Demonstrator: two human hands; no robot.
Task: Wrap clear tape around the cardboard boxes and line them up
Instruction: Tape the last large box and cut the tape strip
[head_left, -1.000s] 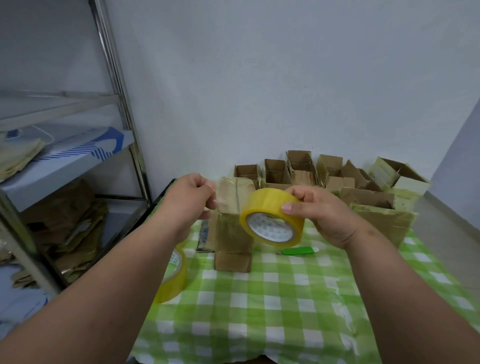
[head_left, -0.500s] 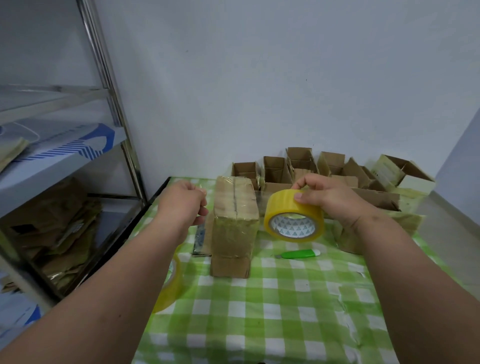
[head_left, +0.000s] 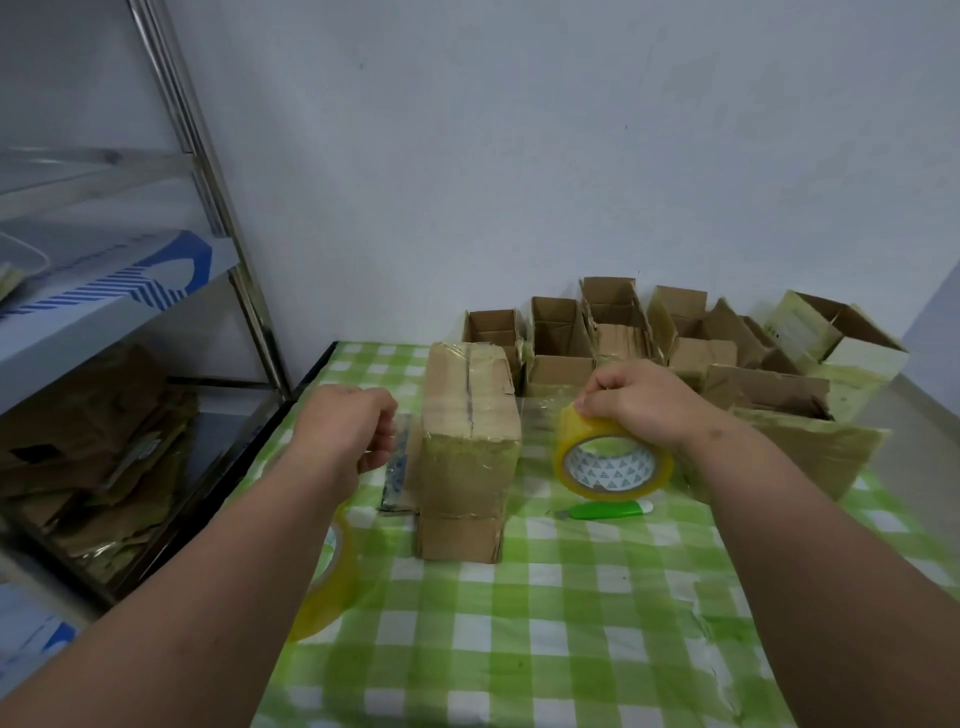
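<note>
Since a moment ago, your right hand has carried the yellow-tinted roll of clear tape down and to the right of the tall brown cardboard box, drawing a clear strip taut across its upper front. Your fingers curl over the roll's top. Your left hand sits just left of the box, fingers curled, apparently pinching the tape's free end, though I cannot tell for sure. The box stands upright on the green checked tablecloth. This wrap looks underway, not finished.
</note>
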